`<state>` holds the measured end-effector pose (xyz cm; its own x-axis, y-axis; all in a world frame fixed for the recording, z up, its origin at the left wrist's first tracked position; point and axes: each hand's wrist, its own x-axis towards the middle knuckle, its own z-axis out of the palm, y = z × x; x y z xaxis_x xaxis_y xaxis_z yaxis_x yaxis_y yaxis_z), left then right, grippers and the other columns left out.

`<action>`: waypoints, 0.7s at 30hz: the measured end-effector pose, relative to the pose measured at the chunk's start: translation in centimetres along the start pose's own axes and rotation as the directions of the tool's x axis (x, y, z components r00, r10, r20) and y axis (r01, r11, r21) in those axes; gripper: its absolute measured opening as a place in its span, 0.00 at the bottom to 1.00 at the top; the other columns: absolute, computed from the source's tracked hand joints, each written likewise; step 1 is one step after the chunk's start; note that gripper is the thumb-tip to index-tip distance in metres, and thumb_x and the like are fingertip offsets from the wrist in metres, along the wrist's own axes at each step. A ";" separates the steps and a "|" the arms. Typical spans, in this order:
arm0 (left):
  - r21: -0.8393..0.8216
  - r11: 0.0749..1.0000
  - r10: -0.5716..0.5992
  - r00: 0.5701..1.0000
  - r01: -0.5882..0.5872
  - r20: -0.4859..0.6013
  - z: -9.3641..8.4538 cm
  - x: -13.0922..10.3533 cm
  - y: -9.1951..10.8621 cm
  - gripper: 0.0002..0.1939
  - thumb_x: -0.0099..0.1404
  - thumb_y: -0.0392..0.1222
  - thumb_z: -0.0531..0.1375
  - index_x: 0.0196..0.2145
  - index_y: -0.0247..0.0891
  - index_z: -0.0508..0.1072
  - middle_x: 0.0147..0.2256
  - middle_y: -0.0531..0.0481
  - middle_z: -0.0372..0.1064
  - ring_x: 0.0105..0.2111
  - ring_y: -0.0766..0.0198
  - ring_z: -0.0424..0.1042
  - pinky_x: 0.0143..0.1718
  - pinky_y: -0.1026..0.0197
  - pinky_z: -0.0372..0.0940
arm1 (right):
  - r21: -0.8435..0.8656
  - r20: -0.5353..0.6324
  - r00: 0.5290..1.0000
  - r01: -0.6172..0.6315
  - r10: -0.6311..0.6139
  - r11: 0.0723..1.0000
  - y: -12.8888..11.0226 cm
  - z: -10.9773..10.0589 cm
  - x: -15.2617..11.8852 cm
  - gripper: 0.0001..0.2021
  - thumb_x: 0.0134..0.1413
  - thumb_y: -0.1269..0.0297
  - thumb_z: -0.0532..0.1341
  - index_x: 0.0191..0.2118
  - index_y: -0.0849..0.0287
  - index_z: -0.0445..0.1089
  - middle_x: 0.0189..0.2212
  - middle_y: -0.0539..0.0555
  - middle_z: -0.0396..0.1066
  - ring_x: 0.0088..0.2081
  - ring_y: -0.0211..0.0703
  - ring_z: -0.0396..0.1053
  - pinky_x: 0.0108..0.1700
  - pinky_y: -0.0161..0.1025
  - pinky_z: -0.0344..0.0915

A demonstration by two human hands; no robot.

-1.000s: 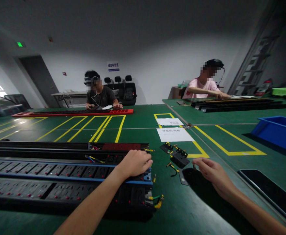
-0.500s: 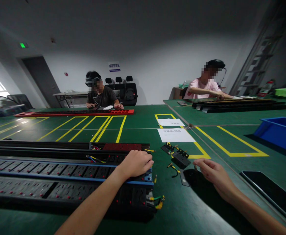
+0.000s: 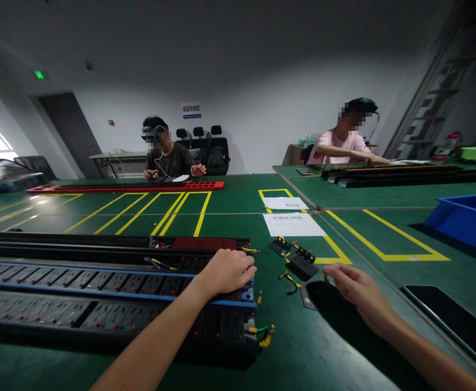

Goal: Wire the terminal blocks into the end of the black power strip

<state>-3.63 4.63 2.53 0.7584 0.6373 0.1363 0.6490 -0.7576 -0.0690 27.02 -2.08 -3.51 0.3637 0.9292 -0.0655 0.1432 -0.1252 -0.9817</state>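
Note:
My left hand (image 3: 229, 271) lies over the right end of a blue-edged power strip (image 3: 111, 285), its fingers curled down and closed on it. Yellow-tipped wires (image 3: 265, 336) stick out from the end of the nearer black power strip (image 3: 111, 315). My right hand (image 3: 350, 285) is held above the green table, thumb and fingertips pinched together; what is between them is too small to make out. Left of it lie a dark flat plate (image 3: 309, 297), a black block-shaped part (image 3: 301, 266), black end pieces (image 3: 279, 247) with yellow bits, and a short yellow-and-black wire (image 3: 290, 282).
A phone-like dark slab (image 3: 453, 320) lies at the right, with a blue bin (image 3: 466, 222) behind it. White paper labels (image 3: 294, 225) rest on the yellow-taped table. Two people (image 3: 170, 155) (image 3: 342, 141) work across the table beside a red rail (image 3: 205, 185) and black rails (image 3: 384, 176).
My hands keep nearly the same pose and place. The person across on the left has raised a hand off the red rail. The view has shifted very slightly.

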 end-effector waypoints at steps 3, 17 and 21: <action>-0.010 1.000 0.001 1.000 -0.001 -0.004 0.0 0.0 0.0 0.16 0.76 0.47 0.53 0.34 0.38 0.74 0.33 0.49 0.76 0.32 0.59 0.76 0.29 0.60 0.60 | -0.008 -0.001 1.000 0.009 -0.009 1.000 0.1 0.0 0.0 0.20 0.39 0.42 0.67 0.28 0.56 0.76 0.16 0.45 0.52 0.19 0.36 0.47 0.22 0.37 0.42; -0.040 0.999 0.001 1.000 -0.002 -0.010 -0.1 0.0 0.0 0.16 0.75 0.46 0.53 0.33 0.38 0.74 0.33 0.48 0.76 0.31 0.60 0.75 0.29 0.60 0.59 | -0.027 0.004 0.999 0.042 -0.041 0.999 0.5 -0.1 0.3 0.20 0.41 0.42 0.67 0.28 0.56 0.76 0.16 0.46 0.54 0.19 0.36 0.48 0.23 0.38 0.42; -0.030 1.000 0.005 1.000 -0.006 -0.003 0.0 0.1 -0.1 0.16 0.75 0.46 0.53 0.34 0.38 0.74 0.33 0.48 0.76 0.32 0.60 0.75 0.29 0.61 0.60 | -0.021 0.004 1.000 0.009 -0.009 1.000 0.3 0.0 0.2 0.22 0.39 0.40 0.68 0.27 0.56 0.75 0.16 0.44 0.53 0.19 0.35 0.47 0.23 0.37 0.43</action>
<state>-3.64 4.72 2.52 0.7618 0.6328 0.1386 0.6428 -0.7650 -0.0405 27.18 -1.95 -3.85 0.3588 0.9317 -0.0574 0.1655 -0.1240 -0.9784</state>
